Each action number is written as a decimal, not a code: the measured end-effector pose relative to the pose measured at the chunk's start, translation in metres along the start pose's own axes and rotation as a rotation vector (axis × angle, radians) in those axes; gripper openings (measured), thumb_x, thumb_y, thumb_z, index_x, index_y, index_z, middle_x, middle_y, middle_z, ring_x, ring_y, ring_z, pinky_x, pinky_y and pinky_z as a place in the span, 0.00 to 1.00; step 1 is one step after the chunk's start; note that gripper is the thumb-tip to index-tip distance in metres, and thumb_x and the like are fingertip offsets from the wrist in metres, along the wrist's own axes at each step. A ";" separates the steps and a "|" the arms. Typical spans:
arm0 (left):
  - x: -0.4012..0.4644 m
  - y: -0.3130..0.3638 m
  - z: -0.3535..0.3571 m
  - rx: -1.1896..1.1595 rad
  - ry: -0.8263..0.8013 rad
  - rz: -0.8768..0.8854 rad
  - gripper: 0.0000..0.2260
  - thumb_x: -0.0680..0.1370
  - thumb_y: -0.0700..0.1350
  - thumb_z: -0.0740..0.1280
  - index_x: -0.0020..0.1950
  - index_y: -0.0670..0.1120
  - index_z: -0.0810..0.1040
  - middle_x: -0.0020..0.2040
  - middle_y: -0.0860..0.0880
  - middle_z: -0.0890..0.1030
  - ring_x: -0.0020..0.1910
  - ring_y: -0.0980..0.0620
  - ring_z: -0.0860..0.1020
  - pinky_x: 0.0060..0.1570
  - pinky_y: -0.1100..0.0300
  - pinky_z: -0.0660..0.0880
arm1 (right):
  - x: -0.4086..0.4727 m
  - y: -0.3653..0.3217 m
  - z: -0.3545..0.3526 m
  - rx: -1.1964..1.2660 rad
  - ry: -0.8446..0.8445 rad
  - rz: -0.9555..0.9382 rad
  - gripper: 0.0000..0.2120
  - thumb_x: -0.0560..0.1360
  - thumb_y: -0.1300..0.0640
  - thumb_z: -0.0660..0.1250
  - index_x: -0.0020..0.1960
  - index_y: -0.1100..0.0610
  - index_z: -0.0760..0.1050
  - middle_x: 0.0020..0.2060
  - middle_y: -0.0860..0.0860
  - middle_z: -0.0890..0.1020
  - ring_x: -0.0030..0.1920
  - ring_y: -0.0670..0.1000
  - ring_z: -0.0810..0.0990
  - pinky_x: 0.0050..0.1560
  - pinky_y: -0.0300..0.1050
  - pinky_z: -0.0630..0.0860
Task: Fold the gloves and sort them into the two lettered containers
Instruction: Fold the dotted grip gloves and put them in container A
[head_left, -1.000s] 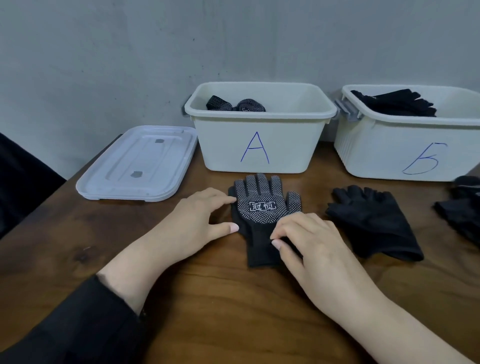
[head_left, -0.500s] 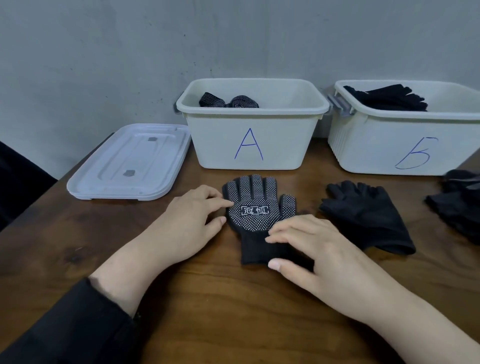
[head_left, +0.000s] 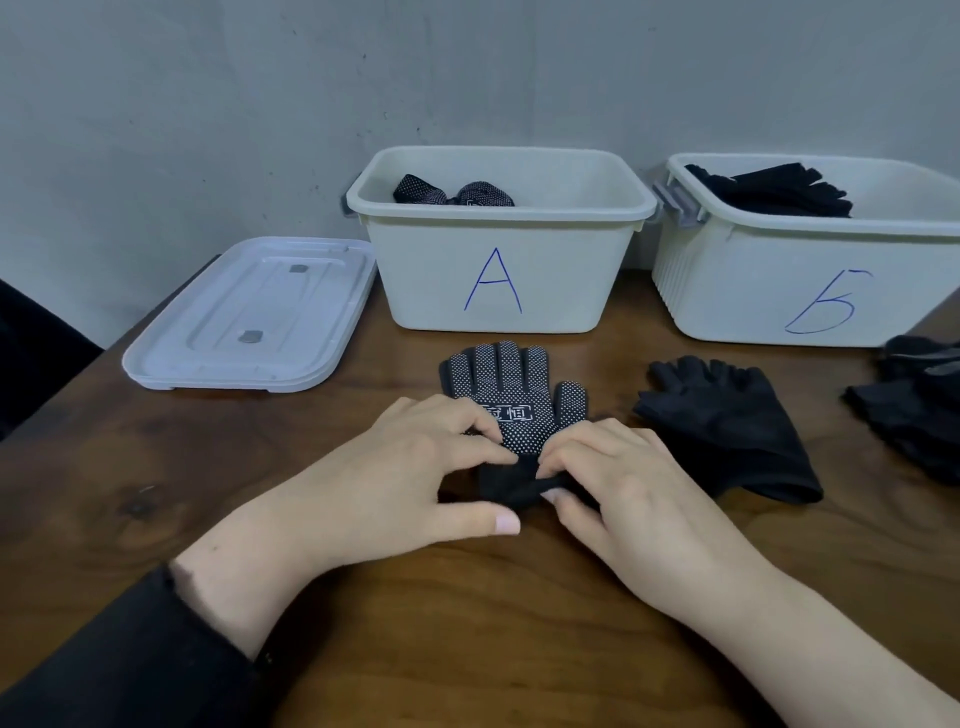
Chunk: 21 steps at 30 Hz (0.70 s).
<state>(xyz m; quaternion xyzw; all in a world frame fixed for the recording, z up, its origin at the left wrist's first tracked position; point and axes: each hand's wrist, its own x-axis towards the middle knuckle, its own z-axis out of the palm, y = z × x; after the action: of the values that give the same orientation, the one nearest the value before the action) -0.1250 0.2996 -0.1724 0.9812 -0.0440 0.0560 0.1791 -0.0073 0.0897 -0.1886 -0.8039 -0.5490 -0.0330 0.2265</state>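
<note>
A black dotted glove lies flat on the table in front of container A, fingers pointing away from me. My left hand and my right hand pinch its cuff end, which is bunched up between them. Container A holds folded dotted gloves. Container B at the right holds plain black gloves. A plain black glove lies right of the dotted one, and more black gloves sit at the right edge.
A white lid lies on the wooden table left of container A. A grey wall stands right behind the containers. A dark object is at the left edge.
Both hands slid toward each other onto the cuff of the dotted glove. They now pinch it and it has bunched up. The camera tilted slightly.
</note>
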 end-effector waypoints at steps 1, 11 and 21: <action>0.001 0.002 0.001 0.027 -0.020 -0.008 0.29 0.71 0.73 0.59 0.68 0.61 0.75 0.61 0.65 0.68 0.63 0.65 0.64 0.66 0.65 0.57 | 0.000 0.000 -0.001 0.018 0.021 0.012 0.06 0.79 0.48 0.62 0.52 0.46 0.76 0.50 0.38 0.77 0.52 0.42 0.74 0.59 0.49 0.73; 0.005 0.008 0.008 -0.050 0.120 -0.034 0.05 0.79 0.50 0.67 0.50 0.58 0.82 0.48 0.60 0.76 0.51 0.59 0.71 0.56 0.54 0.68 | -0.005 -0.006 -0.016 0.118 -0.146 0.085 0.22 0.74 0.36 0.67 0.66 0.33 0.67 0.53 0.24 0.68 0.61 0.24 0.58 0.62 0.27 0.59; 0.009 0.010 0.009 -0.443 0.294 -0.408 0.10 0.76 0.50 0.72 0.55 0.61 0.76 0.39 0.60 0.82 0.45 0.61 0.77 0.47 0.72 0.68 | 0.020 0.006 0.002 0.347 0.122 0.289 0.20 0.77 0.50 0.72 0.66 0.41 0.71 0.46 0.39 0.79 0.47 0.41 0.80 0.50 0.34 0.76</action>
<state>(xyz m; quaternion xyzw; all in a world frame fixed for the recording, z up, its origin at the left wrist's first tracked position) -0.1165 0.2861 -0.1764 0.8884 0.1687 0.1492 0.4000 0.0058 0.1063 -0.1862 -0.8197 -0.4110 0.0458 0.3964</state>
